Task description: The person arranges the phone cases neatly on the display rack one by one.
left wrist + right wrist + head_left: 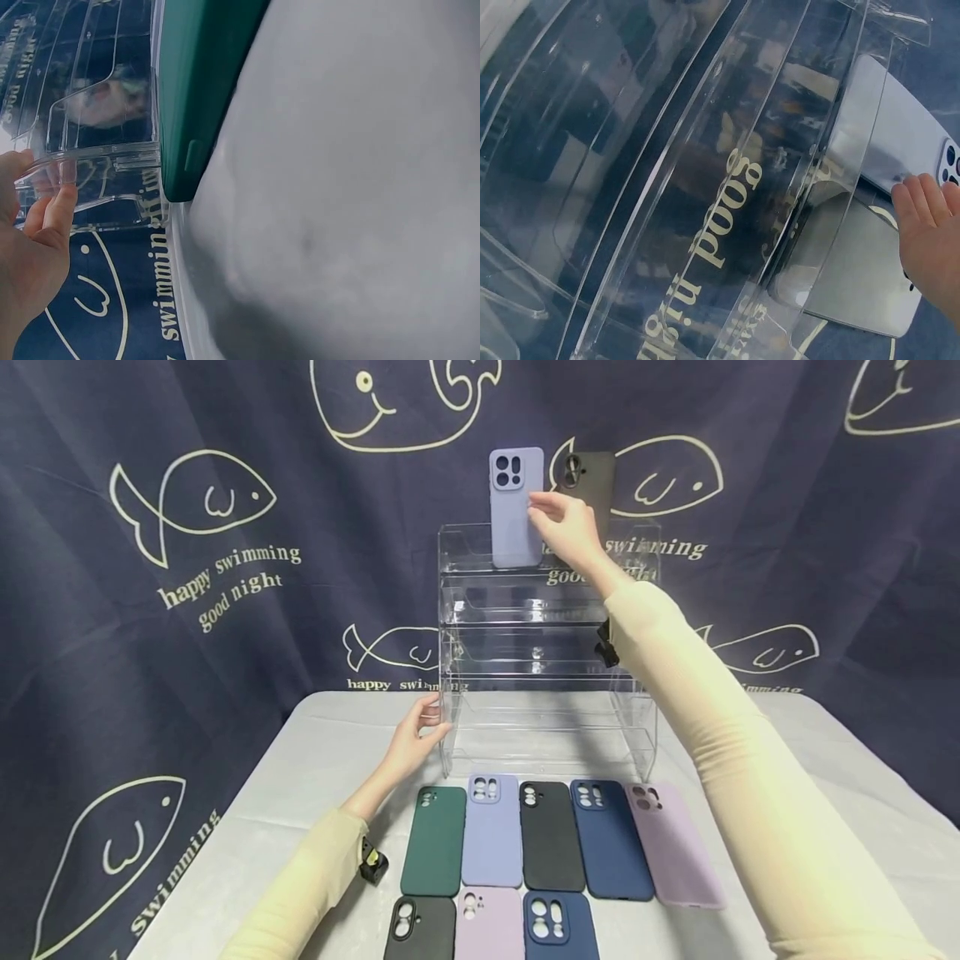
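Observation:
A lavender phone case [516, 527] stands upright on the top tier of a clear acrylic display rack [543, 627], seen also as a pale case [889, 124] in the right wrist view. My right hand [572, 531] is at its right edge, fingers fairly straight and fingertips at the case. Beside it, partly behind this hand, a black phone case [600, 485] stands on the same tier. Low on the rack's left side, my left hand [408, 739] grips the clear side panel between thumb and fingers; the left wrist view shows this hand [41, 240] closely.
Before the rack lie two rows of phone cases, among them green [433, 843], lavender [491, 835], black [551, 839], dark blue [613, 843] and light purple [675, 852]. The front row is cut off by the frame. A dark blue fish-print curtain [225, 693] hangs behind the white table [315, 735].

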The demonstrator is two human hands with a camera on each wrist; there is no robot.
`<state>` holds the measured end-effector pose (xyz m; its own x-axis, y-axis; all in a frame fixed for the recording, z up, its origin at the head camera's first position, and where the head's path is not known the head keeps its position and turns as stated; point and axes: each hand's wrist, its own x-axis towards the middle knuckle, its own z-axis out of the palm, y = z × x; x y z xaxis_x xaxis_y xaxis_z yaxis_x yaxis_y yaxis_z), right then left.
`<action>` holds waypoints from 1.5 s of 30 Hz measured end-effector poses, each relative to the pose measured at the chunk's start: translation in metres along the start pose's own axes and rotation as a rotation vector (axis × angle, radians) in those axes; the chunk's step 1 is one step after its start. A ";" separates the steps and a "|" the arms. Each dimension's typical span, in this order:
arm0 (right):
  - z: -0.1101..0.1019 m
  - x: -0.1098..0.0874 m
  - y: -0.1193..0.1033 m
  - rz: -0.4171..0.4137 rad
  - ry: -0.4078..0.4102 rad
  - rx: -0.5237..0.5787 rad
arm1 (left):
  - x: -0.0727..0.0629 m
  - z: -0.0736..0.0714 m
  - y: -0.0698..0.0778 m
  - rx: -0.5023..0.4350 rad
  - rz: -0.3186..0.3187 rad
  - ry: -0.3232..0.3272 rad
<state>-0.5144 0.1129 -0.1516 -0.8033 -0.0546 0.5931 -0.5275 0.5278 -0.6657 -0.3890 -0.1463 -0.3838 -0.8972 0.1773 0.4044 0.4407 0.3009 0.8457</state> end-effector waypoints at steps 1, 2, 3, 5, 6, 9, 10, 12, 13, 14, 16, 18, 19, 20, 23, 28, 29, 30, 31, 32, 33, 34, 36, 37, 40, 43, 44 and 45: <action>-0.001 -0.001 0.000 0.000 -0.005 0.008 | 0.000 0.001 0.000 0.000 -0.009 0.003; -0.002 -0.002 -0.001 -0.001 -0.012 0.019 | 0.001 0.001 -0.003 0.002 -0.017 0.008; -0.003 -0.003 -0.001 -0.001 -0.019 0.026 | 0.001 0.002 -0.007 0.008 -0.020 0.013; -0.005 -0.005 -0.003 -0.003 -0.034 0.038 | 0.003 0.003 -0.016 0.022 -0.020 0.021; -0.007 -0.006 -0.003 -0.004 -0.039 0.041 | 0.004 0.004 -0.021 0.028 -0.016 0.025; -0.011 -0.010 -0.004 -0.002 -0.046 0.040 | 0.002 0.003 -0.018 0.026 -0.001 0.019; -0.012 -0.011 -0.005 -0.001 -0.046 0.040 | 0.001 0.003 -0.014 0.022 0.004 0.016; -0.016 -0.014 -0.006 0.008 -0.050 0.046 | 0.001 0.002 -0.013 0.015 0.012 0.019; -0.018 -0.016 -0.006 0.013 -0.052 0.055 | 0.001 0.002 -0.013 0.013 0.018 0.021; -0.020 -0.018 -0.007 0.018 -0.054 0.059 | 0.002 0.001 -0.013 0.012 0.015 0.022; -0.024 -0.021 -0.008 0.024 -0.056 0.065 | 0.005 0.002 -0.022 0.021 0.029 0.032; -0.028 -0.025 -0.008 0.026 -0.056 0.072 | 0.007 0.001 -0.025 0.029 0.029 0.037; -0.029 -0.027 -0.008 0.025 -0.056 0.070 | 0.007 0.001 -0.024 0.040 0.027 0.035; -0.031 -0.030 -0.007 0.027 -0.057 0.067 | 0.008 0.001 -0.024 0.046 0.022 0.034; -0.037 -0.037 -0.006 0.040 -0.062 0.060 | 0.008 0.001 -0.022 0.064 0.020 0.028; -0.048 -0.051 -0.003 0.070 -0.072 0.053 | 0.009 0.002 -0.022 0.085 -0.014 0.020; -0.050 -0.054 -0.002 0.075 -0.075 0.052 | 0.009 0.002 -0.021 0.086 -0.023 0.021; -0.052 -0.057 -0.001 0.075 -0.076 0.051 | 0.009 0.002 -0.021 0.088 -0.030 0.021; -0.054 -0.061 0.000 0.078 -0.079 0.055 | 0.009 0.003 -0.021 0.091 -0.032 0.019; -0.056 -0.065 0.001 0.078 -0.081 0.058 | 0.009 0.003 -0.021 0.090 -0.036 0.015; -0.058 -0.069 0.002 0.080 -0.082 0.061 | 0.008 0.003 -0.021 0.087 -0.037 0.011; -0.060 -0.072 0.003 0.080 -0.083 0.062 | 0.008 0.003 -0.020 0.082 -0.039 0.006; -0.063 -0.080 0.006 0.076 -0.083 0.068 | 0.008 0.003 -0.019 0.079 -0.044 -0.001; -0.064 -0.085 0.008 0.079 -0.087 0.072 | 0.009 0.003 -0.018 0.073 -0.045 -0.005; -0.068 -0.098 0.013 0.080 -0.100 0.056 | 0.009 0.003 -0.016 0.083 -0.055 -0.008; -0.071 -0.111 0.017 0.075 -0.122 0.033 | 0.009 0.004 -0.015 0.096 -0.067 -0.013; -0.072 -0.116 0.018 0.072 -0.123 0.028 | 0.008 0.004 -0.015 0.103 -0.067 -0.019; -0.072 -0.121 0.019 0.070 -0.124 0.028 | 0.008 0.005 -0.014 0.103 -0.070 -0.023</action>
<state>-0.4071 0.1909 -0.2034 -0.8653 -0.1238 0.4857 -0.4753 0.5099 -0.7170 -0.4023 -0.1446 -0.3943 -0.9255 0.1741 0.3363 0.3786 0.4080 0.8308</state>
